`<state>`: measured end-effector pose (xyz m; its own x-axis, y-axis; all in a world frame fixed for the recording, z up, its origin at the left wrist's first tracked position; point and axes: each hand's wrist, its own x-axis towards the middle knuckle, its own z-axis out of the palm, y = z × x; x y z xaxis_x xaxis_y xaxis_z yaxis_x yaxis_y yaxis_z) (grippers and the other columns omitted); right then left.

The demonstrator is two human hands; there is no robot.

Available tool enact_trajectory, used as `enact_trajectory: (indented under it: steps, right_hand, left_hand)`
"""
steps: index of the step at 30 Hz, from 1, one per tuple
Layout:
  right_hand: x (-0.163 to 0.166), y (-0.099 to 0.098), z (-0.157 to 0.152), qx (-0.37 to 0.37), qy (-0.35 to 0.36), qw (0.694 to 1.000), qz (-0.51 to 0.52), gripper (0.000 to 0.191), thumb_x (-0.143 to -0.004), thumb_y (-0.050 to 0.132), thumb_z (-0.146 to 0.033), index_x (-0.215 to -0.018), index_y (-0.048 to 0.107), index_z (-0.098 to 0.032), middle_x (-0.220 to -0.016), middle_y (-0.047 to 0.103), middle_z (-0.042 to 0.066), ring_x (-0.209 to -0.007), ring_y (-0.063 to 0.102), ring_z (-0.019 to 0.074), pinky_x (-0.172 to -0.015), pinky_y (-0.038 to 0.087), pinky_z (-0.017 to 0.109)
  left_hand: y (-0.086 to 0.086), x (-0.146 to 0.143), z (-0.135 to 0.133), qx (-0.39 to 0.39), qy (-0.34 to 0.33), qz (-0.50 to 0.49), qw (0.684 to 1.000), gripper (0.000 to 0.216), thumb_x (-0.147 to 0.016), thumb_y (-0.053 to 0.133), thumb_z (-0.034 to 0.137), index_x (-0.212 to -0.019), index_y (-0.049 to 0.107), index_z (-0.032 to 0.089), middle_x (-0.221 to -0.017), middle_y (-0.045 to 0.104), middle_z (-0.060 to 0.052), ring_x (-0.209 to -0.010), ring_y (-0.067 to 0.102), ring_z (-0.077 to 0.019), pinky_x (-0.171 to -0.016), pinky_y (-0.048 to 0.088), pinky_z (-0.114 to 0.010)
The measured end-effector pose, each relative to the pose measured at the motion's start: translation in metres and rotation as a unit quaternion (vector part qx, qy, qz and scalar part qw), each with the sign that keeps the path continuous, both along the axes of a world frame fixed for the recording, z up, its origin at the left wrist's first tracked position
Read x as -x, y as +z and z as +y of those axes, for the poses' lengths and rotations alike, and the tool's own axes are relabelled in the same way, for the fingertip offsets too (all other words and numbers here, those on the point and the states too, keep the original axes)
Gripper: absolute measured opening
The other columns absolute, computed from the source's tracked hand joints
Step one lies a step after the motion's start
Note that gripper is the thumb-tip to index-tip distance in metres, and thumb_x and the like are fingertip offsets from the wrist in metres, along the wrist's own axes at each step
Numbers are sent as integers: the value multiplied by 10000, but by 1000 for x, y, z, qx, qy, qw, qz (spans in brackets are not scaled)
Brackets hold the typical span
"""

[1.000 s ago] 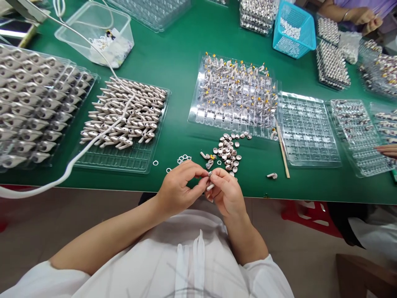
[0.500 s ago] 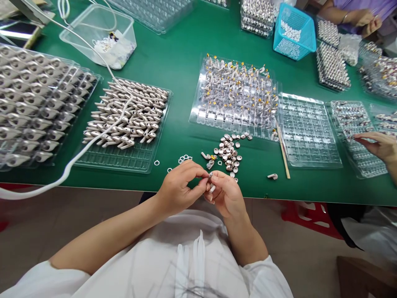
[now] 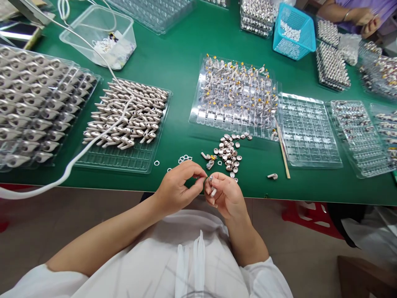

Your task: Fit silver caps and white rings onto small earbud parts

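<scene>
My right hand [image 3: 226, 192] is closed around a white earbud shell [image 3: 213, 191], its stem pointing down and its open end up near my fingertips. Just left of it, my left hand [image 3: 182, 182] is pinched; whatever lies between thumb and forefinger is too small to make out. Beyond my hands on the green table lies a pile of small oval earbud caps [image 3: 228, 154]. An earbud part with a yellow piece [image 3: 211, 160] lies left of the pile. Several white rings [image 3: 185, 158] sit past my left hand.
A tray of earbud parts with yellow tabs [image 3: 235, 95] lies ahead, a tray stacked with earbud shells [image 3: 127, 114] to the left under a white cable [image 3: 93, 142]. A wooden stick [image 3: 283, 155], a lone earbud [image 3: 272, 176] and a blue basket [image 3: 293, 33] are rightward. Another person's hands [image 3: 366, 22] are top right.
My left fingertips have drawn slightly left, away from the earbud shell, which now shows more of its open end. A co-worker's hand at the far right has left the view.
</scene>
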<state>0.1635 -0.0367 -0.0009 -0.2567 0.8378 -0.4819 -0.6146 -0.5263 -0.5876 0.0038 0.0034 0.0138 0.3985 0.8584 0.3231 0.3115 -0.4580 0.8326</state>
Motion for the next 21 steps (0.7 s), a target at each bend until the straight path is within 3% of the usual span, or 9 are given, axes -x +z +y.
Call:
enact_trajectory:
  steps: [7,9,12,14,17,19,21]
  right_hand:
    - [0,1,2,23,20,999,31,216,-749,701,-327,-706,586,-150,-616,605,-16,-389,443,55,-327,298,163]
    - [2,0,0,11,6,1000,-11,236,-753,704,-358,-722,580,-160,-601,601,-20,-391,451,62,-336,307,171]
    - [3,2,-7,-62,-30,983,-172,206,-823,661,-368,-768,582,-186,-620,600,-26,-451,488,74,-417,385,189]
    - [2,5,-12,-150,-42,935,-318,138,-865,623,-317,-792,591,-204,-683,609,-16,-545,527,92,-513,443,215]
    - [-4,6,-16,-327,-52,811,-482,49,-862,596,-188,-846,599,-234,-785,636,8,-677,570,132,-627,482,267]
    - [-9,4,-16,-435,-56,730,-524,160,-845,587,-130,-939,595,-259,-855,671,27,-740,606,157,-674,505,299]
    - [-13,1,-14,-508,-49,668,-541,249,-843,579,-119,-1035,574,-278,-910,696,46,-778,635,175,-683,524,317]
  left_hand:
    - [-3,1,-2,-7,-24,-38,999,131,-842,612,76,-931,674,150,-832,712,-61,-774,642,-162,-738,519,-295]
    - [-3,1,-3,-1,-30,-42,999,141,-843,625,86,-955,684,150,-850,716,-70,-783,644,-166,-737,524,-300]
    - [1,4,-3,28,-43,-56,997,133,-861,616,115,-956,699,161,-848,718,-71,-786,652,-171,-736,532,-302]
    - [5,6,-3,75,-53,-73,993,130,-882,601,142,-949,709,169,-855,722,-73,-797,662,-175,-744,541,-305]
    - [10,9,-2,183,-73,-107,975,143,-911,579,194,-917,721,176,-861,730,-74,-787,679,-176,-735,561,-296]
    - [11,10,1,254,-85,-133,954,145,-909,591,233,-882,720,171,-848,735,-77,-764,687,-179,-698,577,-285]
    - [12,11,4,307,-99,-152,934,141,-886,632,270,-849,713,161,-815,731,-81,-734,687,-182,-661,586,-281]
